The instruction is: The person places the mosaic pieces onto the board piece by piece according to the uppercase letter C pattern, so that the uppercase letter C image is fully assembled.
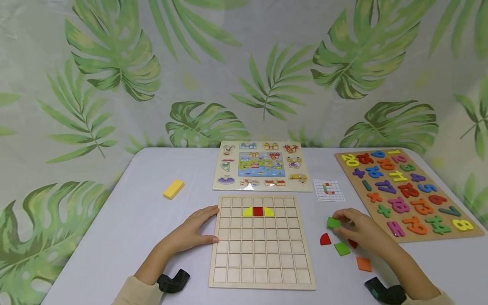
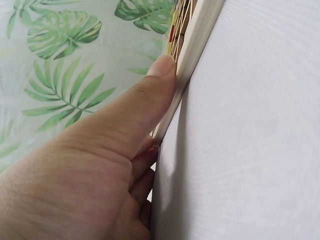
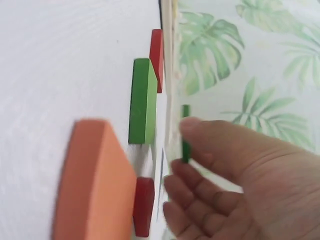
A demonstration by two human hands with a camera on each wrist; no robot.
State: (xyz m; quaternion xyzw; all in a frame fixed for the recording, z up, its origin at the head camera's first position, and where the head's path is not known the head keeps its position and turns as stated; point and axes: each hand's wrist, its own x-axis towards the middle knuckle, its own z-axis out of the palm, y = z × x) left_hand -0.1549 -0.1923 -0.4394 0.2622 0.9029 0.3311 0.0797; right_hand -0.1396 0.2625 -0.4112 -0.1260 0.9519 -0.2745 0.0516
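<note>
A wooden grid board [image 1: 263,254] lies in the middle of the table, with a red square tile [image 1: 257,211] between two yellow quarter-round tiles [image 1: 248,212] in an upper row. Along the board's left edge rests my left hand [image 1: 190,231], its thumb and fingers touching the rim. My right hand [image 1: 362,231] pinches a green square tile [image 1: 333,223] between thumb and fingers, raised off the table in the right wrist view. Below it lie a red quarter-round tile [image 1: 325,239], a second green square tile [image 1: 342,249], an orange square tile [image 1: 364,264] and a partly hidden red tile [image 1: 352,243].
A pattern card [image 1: 329,190] lies right of the board's top. Behind the board is a picture puzzle [image 1: 263,186]. A number puzzle board [image 1: 375,186] occupies the right side, and a yellow block [image 1: 173,189] sits at left. A leaf-print cloth [image 1: 213,84] hangs behind the table.
</note>
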